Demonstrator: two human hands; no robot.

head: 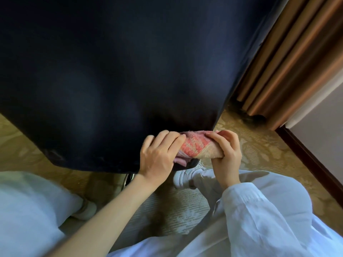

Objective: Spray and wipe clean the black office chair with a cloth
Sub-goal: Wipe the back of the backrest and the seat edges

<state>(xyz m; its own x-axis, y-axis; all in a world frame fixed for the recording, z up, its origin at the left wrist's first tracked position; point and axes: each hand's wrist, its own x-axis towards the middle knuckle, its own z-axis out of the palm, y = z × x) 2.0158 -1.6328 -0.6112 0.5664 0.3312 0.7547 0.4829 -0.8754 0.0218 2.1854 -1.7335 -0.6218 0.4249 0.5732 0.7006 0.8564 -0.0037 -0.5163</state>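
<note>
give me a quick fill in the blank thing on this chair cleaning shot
1. The left hand and right hand both grip a pink and beige ____.
2. They hold it at the bottom edge of the chair, which is ____ in colour.
3. The shoe seen between the two arms is ____.

Missing words: cloth; black; white

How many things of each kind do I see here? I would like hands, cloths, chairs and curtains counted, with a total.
hands: 2 (left hand, right hand, both gripping the cloth)
cloth, pink and beige: 1
black office chair: 1
curtain, brown: 1
total: 5
</note>
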